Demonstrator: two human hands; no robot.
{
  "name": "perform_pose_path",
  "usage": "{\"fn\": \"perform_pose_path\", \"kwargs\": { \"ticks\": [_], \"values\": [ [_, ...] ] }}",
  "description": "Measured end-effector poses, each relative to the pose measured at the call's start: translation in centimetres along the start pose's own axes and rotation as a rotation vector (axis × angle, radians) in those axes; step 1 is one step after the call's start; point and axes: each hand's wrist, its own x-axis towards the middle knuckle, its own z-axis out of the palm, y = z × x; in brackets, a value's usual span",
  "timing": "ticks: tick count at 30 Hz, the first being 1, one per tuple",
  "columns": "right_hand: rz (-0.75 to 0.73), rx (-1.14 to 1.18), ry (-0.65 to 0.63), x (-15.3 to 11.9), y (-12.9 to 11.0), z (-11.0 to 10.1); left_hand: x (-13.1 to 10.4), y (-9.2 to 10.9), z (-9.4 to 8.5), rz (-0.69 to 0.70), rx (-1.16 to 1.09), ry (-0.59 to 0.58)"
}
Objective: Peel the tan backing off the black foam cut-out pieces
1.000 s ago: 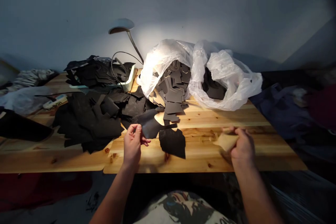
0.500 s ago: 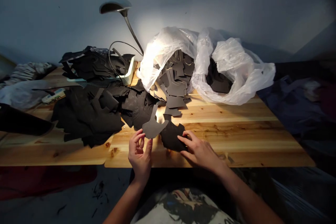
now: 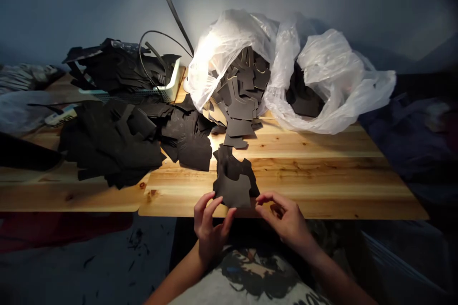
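Observation:
In front of me a dark grey flat cut-out piece (image 3: pixel 234 191) lies over a blacker cut-out piece (image 3: pixel 241 167). My left hand (image 3: pixel 213 221) has its fingers on the lower left of the grey piece and its thumb at the near edge, gripping it. Just right of the pieces is my right hand (image 3: pixel 284 219), its fingers bent and thumb a little apart from the index finger. It appears to hold nothing; whether a fingertip touches the black piece's edge I cannot tell.
Beyond are loose cut-outs (image 3: pixel 239 126) spilling from a white plastic bag (image 3: pixel 207 66). Another bag (image 3: pixel 332 105) stands right of it. Black piles (image 3: pixel 110 147) lie left, before a loaded basket (image 3: pixel 173 86). A lamp (image 3: pixel 175 14) rises behind. The wooden table's front edge (image 3: pixel 358 218) is near me.
My left hand has brought the grey piece right and toward me, onto the black piece. My right hand has drawn back from the black piece to its right side. The view has tilted down.

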Motion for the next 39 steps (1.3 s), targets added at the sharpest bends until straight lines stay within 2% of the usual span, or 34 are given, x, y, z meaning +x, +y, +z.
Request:
{"fn": "perform_pose_path", "kwargs": {
  "ticks": [2, 5, 9, 13, 14, 16, 18, 20, 23, 26, 28, 32, 39],
  "values": [
    [0.114, 0.222, 0.087, 0.0, -0.4, 1.0, 0.0, 0.8, 0.4, 0.019, 0.001, -0.003],
    [0.131, 0.36, 0.192, 0.5, -0.8, 1.5, 0.4, 1.4, 1.0, 0.048, -0.015, 0.005],
    [0.018, 0.239, 0.264, 0.9, -1.5, 0.3, 0.7, 1.5, 1.5, 0.102, -0.036, -0.026],
    [-0.071, 0.107, 0.457, 0.9, -2.5, -1.9, -0.3, 1.6, 1.6, 0.176, -0.166, -0.102],
    [-0.085, 0.104, 0.502, 0.9, -2.8, -2.3, -0.6, 1.5, 1.5, 0.155, -0.207, -0.106],
    [-0.1, 0.115, 0.535, 0.8, -3.2, -2.8, -0.6, 1.2, 1.2, 0.004, -0.255, -0.095],
    [-0.086, 0.133, 0.501, 0.5, -3.4, -2.7, 0.1, 0.8, 0.8, -0.21, -0.298, -0.12],
    [-0.046, 0.187, 0.426, 0.3, -3.2, -2.3, 1.3, 0.5, 0.5, -0.386, -0.418, -0.222],
    [-0.039, 0.288, 0.339, 0.0, -2.4, -1.6, 3.2, 0.5, 0.5, -0.621, -0.66, -0.389],
    [-0.061, 0.293, 0.284, 0.0, -1.6, -1.3, 3.9, 0.7, 0.8, -0.802, -0.754, -0.442],
    [-0.048, 0.211, 0.285, 0.2, -1.2, -1.3, 3.9, 0.5, 0.9, -0.815, -0.72, -0.415],
    [-0.018, 0.058, 0.304, 0.7, -0.6, -1.2, 3.7, -0.1, 0.6, -0.753, -0.62, -0.309],
    [-0.114, -0.078, 0.167, 1.6, 1.1, -0.4, 3.4, -0.9, 1.3, -0.658, -0.551, -0.277]
  ]
}}
